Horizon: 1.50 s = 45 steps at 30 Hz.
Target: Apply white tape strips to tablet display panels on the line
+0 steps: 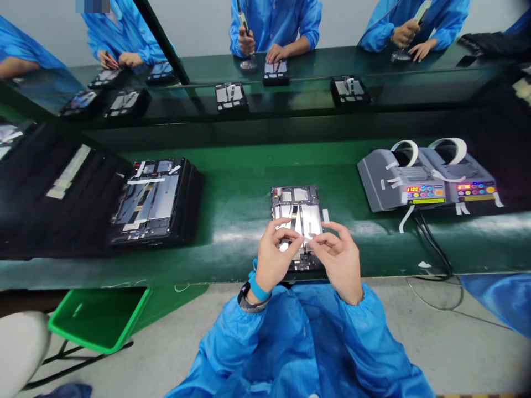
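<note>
Left hand: at the lower centre of the frame, the left hand [276, 251] is pinching one end of a small pale strip [306, 239], thumb and forefinger pressed together (the strip is too tiny for me to say more about it).
Right hand: just beside it, the right hand [342, 260] is pinching the other end, its thumb and forefinger meeting, the other fingers curling above.
Device under the fingers: the opened device [307, 218] is lying face up near the centre of the frame, directly below both hands, showing silver panels and dark circuitry.
White tab: a white tab [326, 215] is sitting at the device's right edge.
Left wrist: a blue band [260, 288] is circling it, next to a dark strap.
Bench: the green bench [244, 177] is running across the middle of the frame.
Left of centre: a black stack [191, 204] is standing there, carrying another opened device on top.
Right of centre: two grey machines [377, 179] are glowing with red digits, bits of white tape clinging to their fronts.
Lower left: a green bin [78, 340] is sitting below the bench, near a white stool [20, 348].
Upper centre: a co-worker in blue is gripping a tool in one hand [246, 42] and resting the other on a device.
</note>
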Each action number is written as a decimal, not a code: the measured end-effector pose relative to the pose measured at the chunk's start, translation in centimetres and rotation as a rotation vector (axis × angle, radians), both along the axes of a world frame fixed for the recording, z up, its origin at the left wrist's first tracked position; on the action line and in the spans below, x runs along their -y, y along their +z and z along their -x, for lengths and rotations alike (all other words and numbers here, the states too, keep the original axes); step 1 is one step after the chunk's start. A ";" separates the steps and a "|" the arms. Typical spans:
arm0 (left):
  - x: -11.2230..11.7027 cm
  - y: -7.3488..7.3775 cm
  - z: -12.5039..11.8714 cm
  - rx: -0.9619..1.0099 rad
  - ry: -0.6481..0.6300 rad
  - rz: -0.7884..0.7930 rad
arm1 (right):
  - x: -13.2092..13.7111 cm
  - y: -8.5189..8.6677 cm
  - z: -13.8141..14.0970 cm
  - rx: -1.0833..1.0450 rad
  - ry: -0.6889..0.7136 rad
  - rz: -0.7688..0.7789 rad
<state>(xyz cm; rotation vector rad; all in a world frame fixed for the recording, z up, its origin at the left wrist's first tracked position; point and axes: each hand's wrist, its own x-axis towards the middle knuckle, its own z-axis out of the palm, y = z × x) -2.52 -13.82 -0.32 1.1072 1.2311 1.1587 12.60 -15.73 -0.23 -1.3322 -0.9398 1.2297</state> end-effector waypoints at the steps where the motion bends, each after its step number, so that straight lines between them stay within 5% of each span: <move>1: 0.0 -0.1 0.0 -0.018 -0.004 0.004 | -0.1 0.1 -0.2 0.028 -0.007 -0.024; 6: -1.6 -0.3 1.4 -0.322 -0.014 -0.168 | -3.1 0.9 -3.7 0.237 0.042 -0.155; 9: -4.4 0.0 2.2 -0.617 -0.215 -0.394 | -7.3 0.7 -6.5 0.316 0.182 -0.193; 12: -7.9 -0.1 1.5 -0.877 -0.470 -0.556 | -11.8 -0.7 -8.1 0.340 0.192 -0.258; 16: -12.0 -0.9 -1.1 -1.100 -0.475 -0.530 | -15.0 -3.1 -7.9 0.336 0.128 -0.308; 22: -14.8 -1.5 -3.1 -1.133 -0.529 -0.444 | -14.3 -4.6 -6.1 0.287 0.075 -0.341; 34: -16.3 -0.6 -3.1 -1.085 -0.557 -0.275 | -12.4 -6.7 -5.6 0.396 0.182 -0.477; 40: -16.9 -0.8 -3.0 -1.043 -0.539 -0.213 | -12.5 -6.6 -5.4 0.492 0.194 -0.490; 45: -17.1 -0.9 -2.7 -1.017 -0.501 -0.202 | -13.4 -5.5 -5.4 0.352 0.146 -0.387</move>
